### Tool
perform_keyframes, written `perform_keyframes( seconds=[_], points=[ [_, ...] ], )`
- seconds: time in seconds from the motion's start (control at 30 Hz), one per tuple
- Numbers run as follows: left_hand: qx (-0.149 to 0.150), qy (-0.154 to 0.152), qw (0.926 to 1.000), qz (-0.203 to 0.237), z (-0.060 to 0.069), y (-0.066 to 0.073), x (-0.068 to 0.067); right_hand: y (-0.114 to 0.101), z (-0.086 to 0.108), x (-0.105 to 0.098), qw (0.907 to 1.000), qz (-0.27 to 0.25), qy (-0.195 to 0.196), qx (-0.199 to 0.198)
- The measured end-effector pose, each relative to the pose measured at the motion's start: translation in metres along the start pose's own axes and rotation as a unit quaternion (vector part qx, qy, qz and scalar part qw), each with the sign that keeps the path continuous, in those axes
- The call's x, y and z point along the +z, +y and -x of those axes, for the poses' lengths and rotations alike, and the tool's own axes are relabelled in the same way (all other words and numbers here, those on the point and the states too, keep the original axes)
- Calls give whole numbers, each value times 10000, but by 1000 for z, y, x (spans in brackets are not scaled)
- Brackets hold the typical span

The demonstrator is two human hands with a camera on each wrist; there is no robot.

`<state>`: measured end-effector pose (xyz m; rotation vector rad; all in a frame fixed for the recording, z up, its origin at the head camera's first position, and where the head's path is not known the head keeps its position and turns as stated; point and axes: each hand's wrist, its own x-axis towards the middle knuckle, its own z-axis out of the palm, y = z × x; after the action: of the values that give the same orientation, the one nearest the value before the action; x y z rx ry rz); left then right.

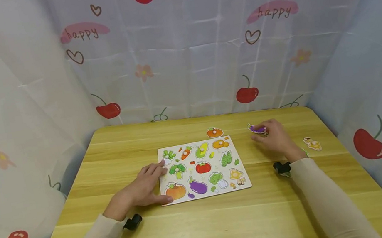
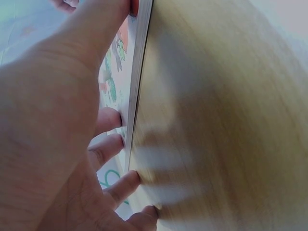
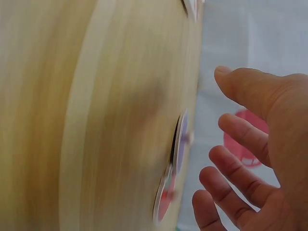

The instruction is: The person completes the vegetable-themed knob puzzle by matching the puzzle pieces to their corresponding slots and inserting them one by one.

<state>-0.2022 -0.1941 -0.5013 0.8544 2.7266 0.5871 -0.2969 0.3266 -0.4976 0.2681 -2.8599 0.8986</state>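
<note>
My left hand [image 1: 141, 189] rests at the left edge of a white puzzle board [image 1: 245, 181] printed with vegetables. In the left wrist view, the hand [image 2: 62, 130] has its thumb and some fingertips on the board [image 2: 138, 67], while two other fingertips reach the table beside it. My right hand [image 1: 275, 138] is over a purple eggplant piece [image 1: 252, 128] right of the board. The right wrist view shows that hand [image 3: 255, 144] with fingers spread and a visible gap to the knobbed purple piece [image 3: 181, 144]; a red piece [image 3: 164, 199] adjoins it.
A pumpkin piece [image 1: 215, 132] lies just behind the board. Farther right is a yellow-brown piece [image 1: 312, 143], and a green-edged piece [image 1: 305, 151] is mostly covered by the right forearm. Printed curtains [image 1: 190, 68] surround the back and sides of the wooden table [image 1: 209, 225].
</note>
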Motion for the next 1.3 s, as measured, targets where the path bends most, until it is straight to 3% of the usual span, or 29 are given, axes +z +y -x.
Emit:
perform_keyframes(
  seconds=[0.2,0.4,0.63,0.9,1.3],
  points=[
    [7,-24,10000,-10,-1,0,0,22,-1,-14,9995,216,22,226],
    [17,-37,10000,-47,-1,0,-2,33,5,-24,9989,231,-193,354],
    [8,-74,10000,-50,-2,1,-2,39,7,-27,9987,417,-249,180],
    [4,-63,10000,-39,-2,1,-2,42,9,-30,9965,639,-425,345],
    [12,-36,10000,-43,0,2,-2,39,11,-31,9960,743,-457,192]
  ],
)
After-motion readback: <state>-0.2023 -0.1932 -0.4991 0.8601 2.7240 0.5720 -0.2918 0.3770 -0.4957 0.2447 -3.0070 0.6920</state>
